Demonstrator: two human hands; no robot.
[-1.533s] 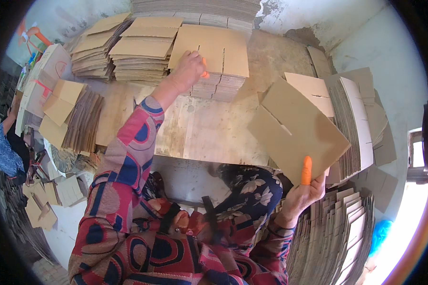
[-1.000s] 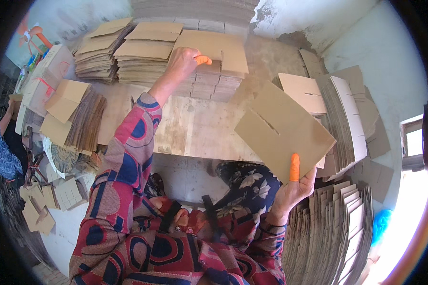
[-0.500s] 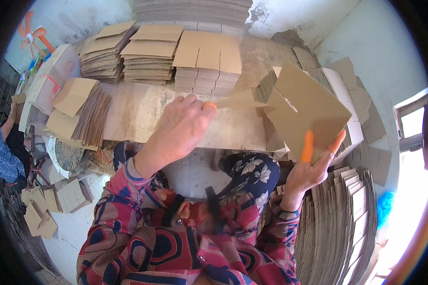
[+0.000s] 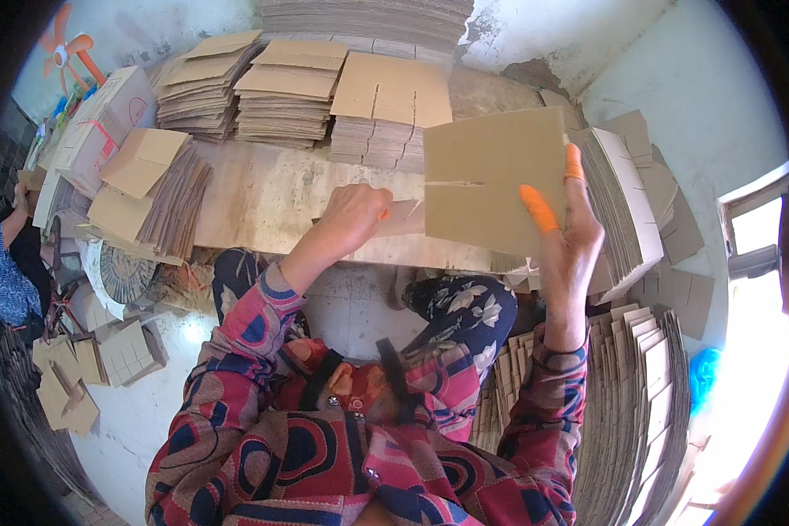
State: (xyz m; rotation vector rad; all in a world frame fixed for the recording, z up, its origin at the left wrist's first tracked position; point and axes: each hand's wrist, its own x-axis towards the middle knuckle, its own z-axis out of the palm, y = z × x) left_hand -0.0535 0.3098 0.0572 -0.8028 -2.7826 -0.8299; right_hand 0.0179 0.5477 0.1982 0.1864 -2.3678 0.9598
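Note:
My right hand [image 4: 572,230] grips a square brown cardboard sheet [image 4: 495,153] by its right edge, with orange finger covers on its thumb and a finger. A narrow slot runs in from the sheet's left edge. My left hand [image 4: 356,215], fingers closed, holds a narrower cardboard piece [image 4: 403,216] that shows a slit near its far end. That end meets or passes behind the sheet's left edge; I cannot tell whether the two touch. Both pieces are raised over the wooden table [image 4: 263,197].
Stacks of cut cardboard [image 4: 386,140] line the table's back. A leaning pile [image 4: 162,197] stands at left beside a white box [image 4: 105,127]. More cardboard [image 4: 622,210] stands at right, with bundled pieces [image 4: 627,412] below. Another person [image 4: 13,272] is at far left.
The sheet in my right hand has moved left and turned more upright. My left hand has dropped slightly toward me, keeping the narrow piece.

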